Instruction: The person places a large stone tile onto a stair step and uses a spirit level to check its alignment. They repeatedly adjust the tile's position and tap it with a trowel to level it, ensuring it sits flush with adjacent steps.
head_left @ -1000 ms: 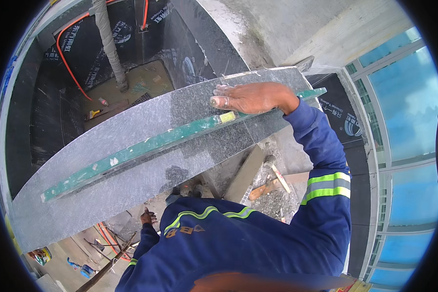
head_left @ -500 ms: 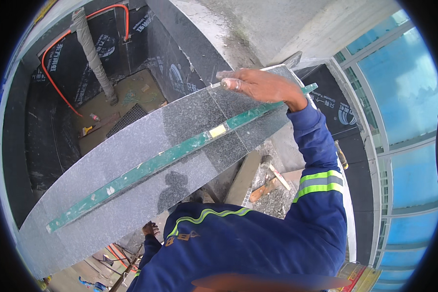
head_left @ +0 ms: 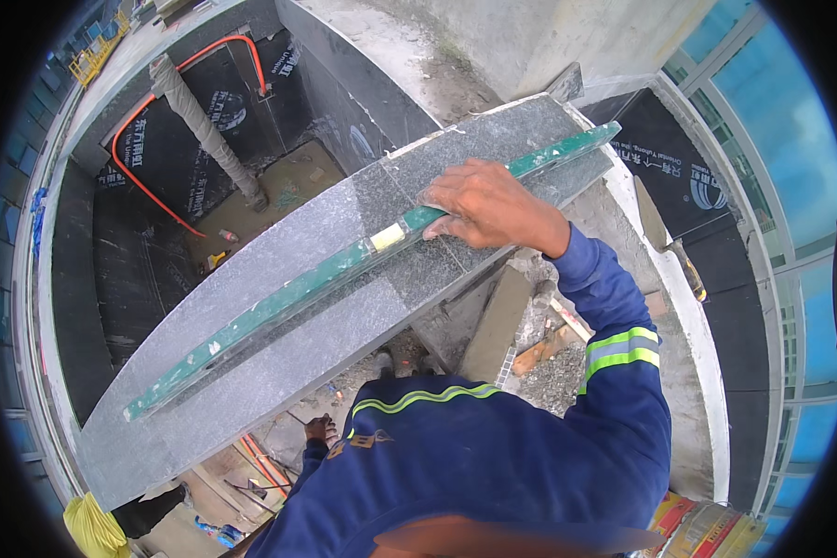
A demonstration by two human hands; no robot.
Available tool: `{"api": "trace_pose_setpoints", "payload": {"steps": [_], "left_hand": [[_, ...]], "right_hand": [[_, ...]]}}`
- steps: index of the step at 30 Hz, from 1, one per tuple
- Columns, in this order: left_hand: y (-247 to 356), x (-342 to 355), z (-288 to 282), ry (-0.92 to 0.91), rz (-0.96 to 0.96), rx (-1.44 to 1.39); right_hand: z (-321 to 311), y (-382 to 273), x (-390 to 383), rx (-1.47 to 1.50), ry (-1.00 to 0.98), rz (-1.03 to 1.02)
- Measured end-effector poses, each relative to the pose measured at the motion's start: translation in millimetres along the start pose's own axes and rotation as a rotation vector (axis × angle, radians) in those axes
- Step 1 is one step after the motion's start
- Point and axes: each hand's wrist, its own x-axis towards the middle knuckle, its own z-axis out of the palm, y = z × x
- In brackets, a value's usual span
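Observation:
My right hand (head_left: 482,202) is closed over a long green spirit level (head_left: 288,296), gripping it right of its pale yellow vial window. The level stands on its narrow edge, running lengthwise along a grey granite slab (head_left: 251,279). One side of this slab is curved, and a thin joint line crosses it near my right hand. Low beside my body and below the slab's near edge, my left hand (head_left: 321,428) hangs with its fingers loosely apart. It is small in view, and I see nothing in it.
Beyond the slab is a deep pit lined with black sheeting (head_left: 121,298), with a wrapped pipe (head_left: 209,135) and an orange hose (head_left: 126,172). A trowel (head_left: 686,270) lies on the right ledge. Rubble and a wooden-handled hammer (head_left: 567,318) lie below; blue glazing (head_left: 758,139) stands right.
My right hand has gone from lying flat over the level's right part to gripping it nearer the vial. The level now stands on edge. My view has shifted slightly.

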Motion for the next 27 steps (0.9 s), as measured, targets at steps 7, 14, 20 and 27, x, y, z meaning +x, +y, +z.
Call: {"api": "trace_pose_setpoints", "payload": {"steps": [7, 14, 20, 27], "left_hand": [[22, -33, 36, -0.053, 0.232, 0.190], [-23, 35, 60, -0.084, 0.010, 0.237], [6, 29, 63, -0.193, -0.040, 0.118], [26, 23, 60, -0.147, -0.036, 0.117]], "right_hand": [[-67, -30, -50, -0.183, 0.380, 0.073], [-59, -7, -129, -0.142, 0.535, 0.605], [-13, 5, -144, -0.242, 0.487, 0.997], [3, 6, -137, -0.339, 0.407, 1.138]]}}
